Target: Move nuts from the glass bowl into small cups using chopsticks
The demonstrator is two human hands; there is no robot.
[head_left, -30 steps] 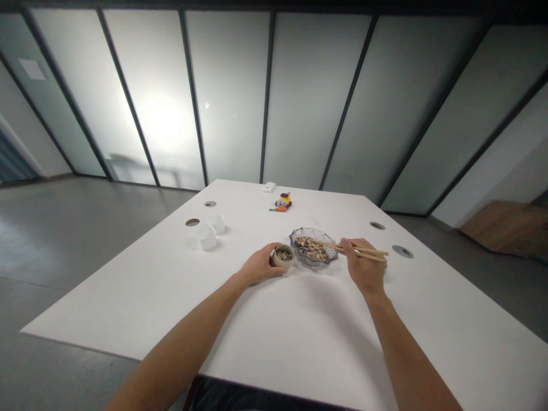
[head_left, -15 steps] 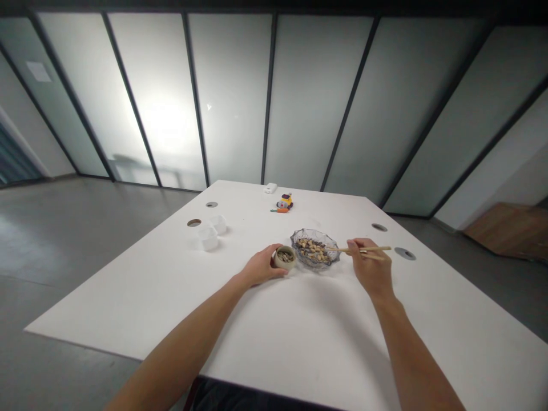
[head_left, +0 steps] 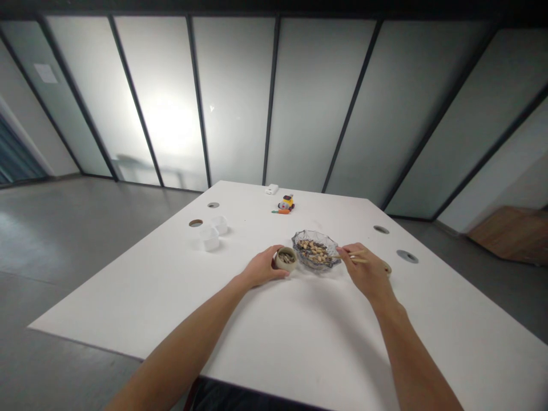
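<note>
My left hand (head_left: 264, 267) is wrapped round a small pale cup (head_left: 282, 266) on the table, with dark seeds or shells showing inside it. Right beside the cup stands a clear faceted glass bowl (head_left: 331, 243) that holds nuts (head_left: 314, 251) and dark seeds. My right hand (head_left: 363, 268) grips a pair of wooden chopsticks (head_left: 358, 260) just right of the bowl. Their tips reach over the bowl's right side among the nuts; whether they pinch anything is too small to tell.
On the white table (head_left: 171, 302), clear plastic containers (head_left: 209, 238) stand to the left. Farther back lie a toy car (head_left: 286, 202), a toy carrot (head_left: 281, 212) and a white box-like object (head_left: 272, 189). Round holes (head_left: 407, 256) break the tabletop near its sides.
My right hand has moved slightly left, nearer the bowl, and the chopsticks have turned in its grip. My left hand still holds the cup in place.
</note>
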